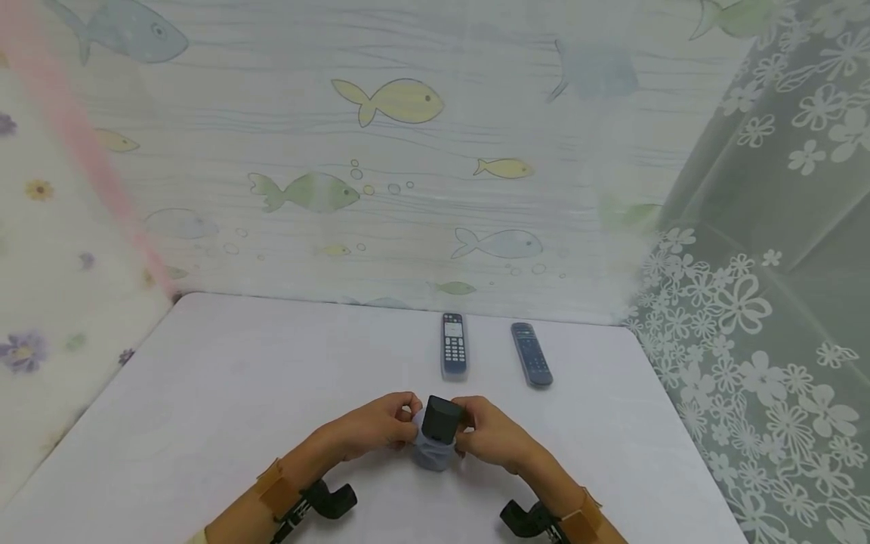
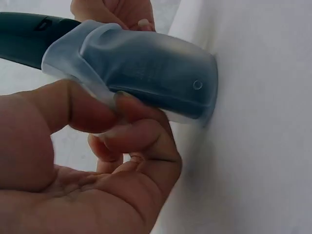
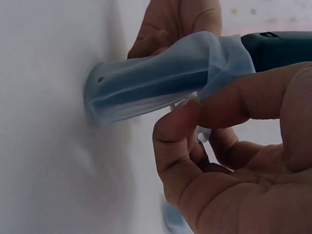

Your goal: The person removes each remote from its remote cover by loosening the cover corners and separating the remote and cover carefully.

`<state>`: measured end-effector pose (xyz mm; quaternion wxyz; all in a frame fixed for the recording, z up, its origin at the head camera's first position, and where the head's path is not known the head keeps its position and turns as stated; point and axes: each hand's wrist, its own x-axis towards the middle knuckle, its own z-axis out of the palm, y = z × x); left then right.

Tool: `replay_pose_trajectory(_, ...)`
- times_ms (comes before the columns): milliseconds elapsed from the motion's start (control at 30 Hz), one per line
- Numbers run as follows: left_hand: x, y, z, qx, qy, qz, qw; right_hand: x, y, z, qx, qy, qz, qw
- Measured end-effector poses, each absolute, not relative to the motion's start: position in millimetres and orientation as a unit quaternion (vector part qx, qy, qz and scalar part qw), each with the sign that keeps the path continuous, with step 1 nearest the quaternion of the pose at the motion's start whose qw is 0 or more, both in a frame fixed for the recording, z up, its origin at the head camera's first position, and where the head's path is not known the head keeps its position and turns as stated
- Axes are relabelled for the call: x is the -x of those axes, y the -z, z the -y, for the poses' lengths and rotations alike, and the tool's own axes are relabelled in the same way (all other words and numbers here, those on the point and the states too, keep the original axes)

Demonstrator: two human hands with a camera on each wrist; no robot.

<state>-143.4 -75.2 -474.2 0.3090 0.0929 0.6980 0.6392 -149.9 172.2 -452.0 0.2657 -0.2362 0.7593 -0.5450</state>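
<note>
A dark remote control (image 1: 442, 419) stands on end at the front middle of the table, its lower part inside a translucent bluish silicone cover (image 1: 433, 456). My left hand (image 1: 376, 428) pinches the cover's edge from the left between thumb and fingertips. From the other side my right hand (image 1: 495, 438) pinches the same cover. In the left wrist view, the cover (image 2: 151, 66) is wrinkled and folded near its mouth, with the bare end of the remote (image 2: 29, 39) sticking out. The right wrist view shows a small hole near the bottom of the cover (image 3: 151, 90).
Two more remotes lie at the back of the white table (image 1: 272, 378): one with light keys (image 1: 454, 346) and a darker one (image 1: 532, 355) to its right. A fish-print curtain (image 1: 408, 249) hangs behind, and a flowered sheer curtain (image 1: 761, 317) borders the right edge.
</note>
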Motion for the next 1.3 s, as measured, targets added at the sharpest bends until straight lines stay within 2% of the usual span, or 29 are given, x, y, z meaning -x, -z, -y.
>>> replay_pose_trajectory(267,148.2,482.1,75.2,-0.048,-0.690,-0.651,0.313,153.5,456.8,-172.3,0.222,0.544,-0.769,0.251)
replay_pose_trajectory(500,146.9,481.9,72.5,-0.098,-0.633,-0.717,0.277,152.7,456.8,-170.2,0.230,0.549,-0.760,0.261)
replay_pose_trajectory(967,145.7,483.9,72.1,-0.117,-0.641,-0.707,0.276,153.9,458.8,-173.8,0.224,0.561,-0.747,0.278)
replay_pose_trajectory(1133,146.2,483.1,70.7,-0.111,-0.638,-0.717,0.258,156.0,448.1,-184.2,0.247,0.540,-0.769,0.235)
replay_pose_trajectory(1300,144.8,482.2,68.2,-0.105,-0.647,-0.706,0.266,151.6,433.6,-194.6,0.327,0.517,-0.774,0.165)
